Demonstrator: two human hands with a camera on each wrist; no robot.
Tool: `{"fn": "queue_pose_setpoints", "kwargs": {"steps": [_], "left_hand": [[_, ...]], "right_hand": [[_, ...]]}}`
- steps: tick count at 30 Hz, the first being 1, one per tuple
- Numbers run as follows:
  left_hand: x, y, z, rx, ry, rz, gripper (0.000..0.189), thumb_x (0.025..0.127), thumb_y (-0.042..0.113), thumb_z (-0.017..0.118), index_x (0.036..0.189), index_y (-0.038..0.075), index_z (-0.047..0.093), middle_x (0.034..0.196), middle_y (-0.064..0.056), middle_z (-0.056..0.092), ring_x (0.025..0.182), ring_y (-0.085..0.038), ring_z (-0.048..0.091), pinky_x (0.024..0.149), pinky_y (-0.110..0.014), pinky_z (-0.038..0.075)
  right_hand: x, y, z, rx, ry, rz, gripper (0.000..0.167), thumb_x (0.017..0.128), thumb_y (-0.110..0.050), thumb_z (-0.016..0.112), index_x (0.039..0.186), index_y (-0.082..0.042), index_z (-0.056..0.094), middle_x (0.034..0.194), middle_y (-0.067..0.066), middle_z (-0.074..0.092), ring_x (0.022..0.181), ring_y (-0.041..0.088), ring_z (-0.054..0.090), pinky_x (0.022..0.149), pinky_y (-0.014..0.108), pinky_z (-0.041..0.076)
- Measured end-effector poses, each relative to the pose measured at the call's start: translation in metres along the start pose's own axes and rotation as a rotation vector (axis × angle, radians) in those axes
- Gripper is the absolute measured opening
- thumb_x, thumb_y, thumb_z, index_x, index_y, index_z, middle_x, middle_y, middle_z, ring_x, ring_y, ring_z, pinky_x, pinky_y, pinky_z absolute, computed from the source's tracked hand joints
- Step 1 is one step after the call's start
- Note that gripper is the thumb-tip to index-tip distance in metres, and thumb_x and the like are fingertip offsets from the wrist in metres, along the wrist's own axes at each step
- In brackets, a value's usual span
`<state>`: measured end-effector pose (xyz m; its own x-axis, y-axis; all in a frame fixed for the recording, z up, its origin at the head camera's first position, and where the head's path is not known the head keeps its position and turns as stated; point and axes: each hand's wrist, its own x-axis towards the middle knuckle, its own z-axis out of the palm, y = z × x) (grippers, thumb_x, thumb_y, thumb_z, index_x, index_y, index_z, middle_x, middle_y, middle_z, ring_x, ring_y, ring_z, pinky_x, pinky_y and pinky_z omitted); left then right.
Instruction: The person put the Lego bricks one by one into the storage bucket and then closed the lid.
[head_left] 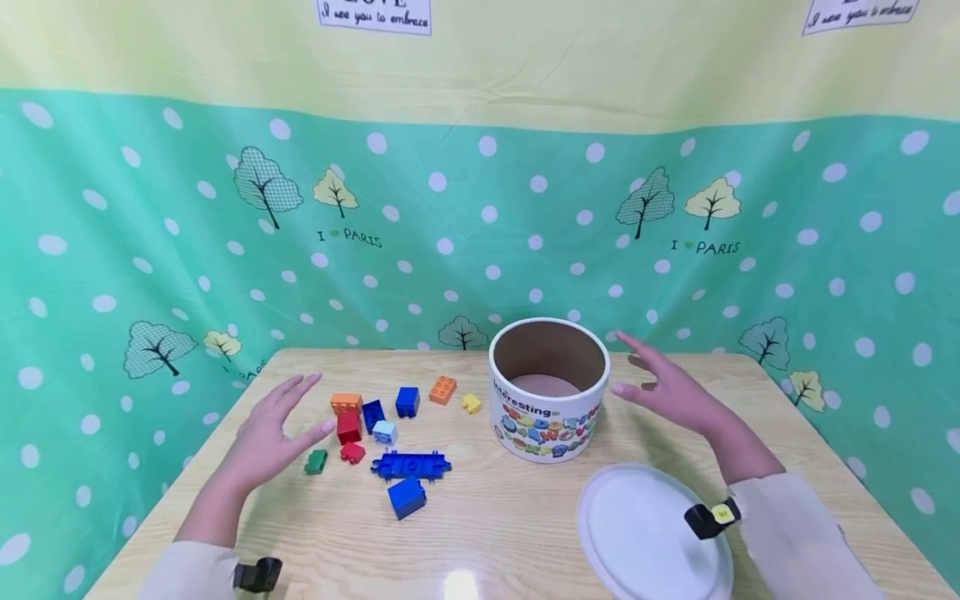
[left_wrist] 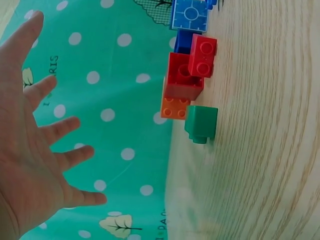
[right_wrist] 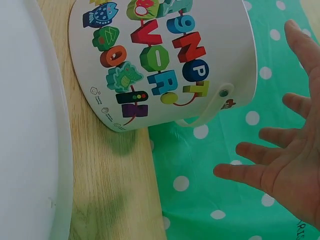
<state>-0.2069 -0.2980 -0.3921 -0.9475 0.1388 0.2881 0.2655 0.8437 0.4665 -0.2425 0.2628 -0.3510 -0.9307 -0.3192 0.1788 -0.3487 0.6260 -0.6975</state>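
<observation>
My left hand (head_left: 272, 433) hovers beside a loose group of toy building bricks, fingers spread and holding nothing. Nearest to it are a green brick (head_left: 316, 462), a red brick (head_left: 348, 427) and an orange brick (head_left: 346, 403). The left wrist view shows the same green brick (left_wrist: 201, 121) on the wood, apart from the palm. My right hand (head_left: 667, 385) is held in the air just right of a white printed bucket (head_left: 543, 425), with its fingers extended. In the right wrist view the bucket's handle (right_wrist: 210, 111) hangs down its side, apart from the fingers.
A round white lid (head_left: 645, 533) lies on the table (head_left: 510, 533) beneath my right forearm. Between hand and bucket are a blue wheeled base (head_left: 411, 466), blue bricks (head_left: 407, 497) and a small yellow brick (head_left: 471, 403). A dotted green curtain (head_left: 450, 250) hangs behind.
</observation>
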Motion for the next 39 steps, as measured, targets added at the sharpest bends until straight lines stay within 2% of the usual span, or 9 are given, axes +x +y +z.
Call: {"fn": "queue_pose_setpoints", "kwargs": {"steps": [6, 15, 19, 28, 39], "left_hand": [[0.002, -0.005, 0.0, -0.064, -0.012, -0.006, 0.081, 0.09, 0.047, 0.066, 0.155, 0.018, 0.027, 0.154, -0.026, 0.023, 0.136, -0.054, 0.022, 0.092, -0.081, 0.026], [0.003, -0.011, 0.0, -0.112, -0.036, -0.03, 0.08, 0.091, 0.044, 0.067, 0.156, 0.022, 0.026, 0.154, -0.025, 0.024, 0.137, -0.052, 0.022, 0.095, -0.079, 0.025], [0.002, -0.014, -0.001, -0.126, -0.048, -0.04, 0.08, 0.091, 0.044, 0.066, 0.156, 0.023, 0.026, 0.154, -0.025, 0.024, 0.137, -0.052, 0.022, 0.095, -0.079, 0.025], [0.003, -0.02, -0.007, -0.143, -0.08, -0.039, 0.079, 0.091, 0.044, 0.066, 0.156, 0.025, 0.025, 0.155, -0.025, 0.023, 0.137, -0.053, 0.021, 0.094, -0.079, 0.024], [0.003, -0.024, -0.009, -0.146, -0.105, -0.07, 0.081, 0.09, 0.047, 0.066, 0.156, 0.023, 0.024, 0.155, -0.027, 0.022, 0.136, -0.055, 0.021, 0.093, -0.08, 0.024]], "right_hand": [[0.01, 0.001, 0.002, 0.058, -0.019, 0.007, 0.088, 0.091, -0.037, 0.069, 0.158, -0.018, 0.014, 0.16, 0.016, 0.016, 0.138, 0.05, 0.026, 0.099, 0.062, 0.04], [0.025, 0.007, 0.007, 0.137, -0.045, 0.063, 0.091, 0.089, -0.041, 0.071, 0.158, -0.021, 0.015, 0.16, 0.015, 0.017, 0.138, 0.046, 0.03, 0.099, 0.065, 0.038], [0.028, 0.007, 0.009, 0.174, -0.066, 0.053, 0.091, 0.088, -0.039, 0.072, 0.157, -0.016, 0.017, 0.16, 0.017, 0.018, 0.137, 0.047, 0.03, 0.099, 0.064, 0.039], [0.034, 0.013, 0.011, 0.198, -0.085, 0.045, 0.095, 0.084, -0.036, 0.077, 0.157, -0.018, 0.02, 0.16, 0.012, 0.02, 0.139, 0.045, 0.03, 0.098, 0.061, 0.042], [0.035, 0.008, 0.011, 0.19, -0.106, 0.067, 0.093, 0.085, -0.036, 0.076, 0.156, -0.013, 0.02, 0.159, 0.016, 0.02, 0.137, 0.047, 0.031, 0.1, 0.061, 0.041]]}}
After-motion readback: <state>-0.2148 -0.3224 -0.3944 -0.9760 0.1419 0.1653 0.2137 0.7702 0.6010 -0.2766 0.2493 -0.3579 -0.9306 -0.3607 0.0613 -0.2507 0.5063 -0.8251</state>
